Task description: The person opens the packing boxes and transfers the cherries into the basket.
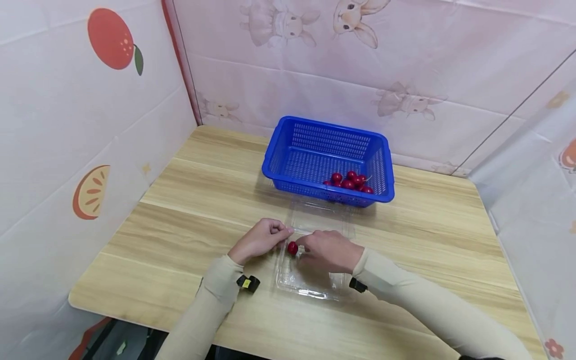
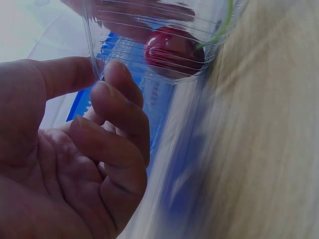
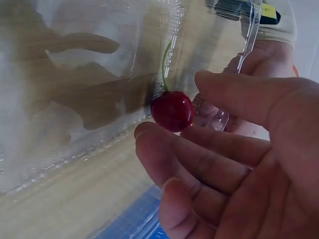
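A red cherry (image 1: 292,248) with a green stem lies in the far left corner of a clear plastic clamshell box (image 1: 310,291), whose lid is folded back towards the basket. The left hand (image 1: 264,239) pinches the box's rim at that corner between thumb and index finger; its other fingers curl loosely, as the left wrist view shows. Over the box, the right hand (image 1: 330,251) has its thumb and fingers spread beside the cherry (image 3: 172,110). One fingertip is close to the fruit; whether it touches cannot be told.
A blue perforated basket (image 1: 327,184) stands behind the box, with several cherries (image 1: 348,184) gathered in its near right part. The basket's near side is close to the box's lid (image 1: 321,212). Printed cloth walls border the wooden table (image 1: 180,240) at the back and sides.
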Demonstrator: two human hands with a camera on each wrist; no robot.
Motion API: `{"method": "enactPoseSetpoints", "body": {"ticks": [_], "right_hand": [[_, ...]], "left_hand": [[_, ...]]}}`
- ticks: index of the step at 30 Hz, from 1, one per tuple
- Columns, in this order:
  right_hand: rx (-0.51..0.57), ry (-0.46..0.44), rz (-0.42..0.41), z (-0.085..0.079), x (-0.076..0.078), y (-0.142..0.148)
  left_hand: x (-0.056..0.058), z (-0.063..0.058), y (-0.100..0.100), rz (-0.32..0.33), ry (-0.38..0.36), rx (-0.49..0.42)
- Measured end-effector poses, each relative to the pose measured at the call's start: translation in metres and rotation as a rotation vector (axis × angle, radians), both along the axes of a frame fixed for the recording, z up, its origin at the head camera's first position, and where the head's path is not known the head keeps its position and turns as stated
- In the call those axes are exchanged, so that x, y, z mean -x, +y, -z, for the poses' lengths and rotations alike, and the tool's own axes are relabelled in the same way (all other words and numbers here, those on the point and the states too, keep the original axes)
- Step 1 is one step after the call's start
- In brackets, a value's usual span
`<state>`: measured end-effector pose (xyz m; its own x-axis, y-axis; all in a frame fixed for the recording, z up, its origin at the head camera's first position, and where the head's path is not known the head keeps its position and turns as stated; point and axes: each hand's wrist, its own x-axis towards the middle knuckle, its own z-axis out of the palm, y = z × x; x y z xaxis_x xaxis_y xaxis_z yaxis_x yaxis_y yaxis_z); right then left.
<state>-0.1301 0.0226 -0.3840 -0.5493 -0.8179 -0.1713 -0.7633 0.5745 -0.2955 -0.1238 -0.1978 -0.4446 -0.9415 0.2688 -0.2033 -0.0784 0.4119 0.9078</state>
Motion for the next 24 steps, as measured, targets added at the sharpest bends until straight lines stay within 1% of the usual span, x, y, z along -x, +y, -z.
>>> {"method": "enactPoseSetpoints", "body": {"ticks": [4,8,16,19,24], "right_hand": [[0.021,0.039,-0.03,0.001,-0.001,-0.005],[0.031,0.034,-0.04,0.004,-0.002,-0.011],[0.026,0.028,-0.005,0.008,-0.003,-0.015],[0.031,-0.005,-0.005,0.01,-0.003,-0.015],[0.06,-0.09,-0.024,0.014,-0.005,-0.015]], "left_hand": [[0.0,0.001,0.0,0.004,0.002,-0.002],[0.001,0.002,0.0,0.004,-0.002,-0.003],[0.001,0.002,0.0,0.007,0.003,-0.004],[0.0,0.001,0.0,0.005,0.007,-0.006],[0.0,0.0,-0.001,0.012,0.01,-0.003]]}}
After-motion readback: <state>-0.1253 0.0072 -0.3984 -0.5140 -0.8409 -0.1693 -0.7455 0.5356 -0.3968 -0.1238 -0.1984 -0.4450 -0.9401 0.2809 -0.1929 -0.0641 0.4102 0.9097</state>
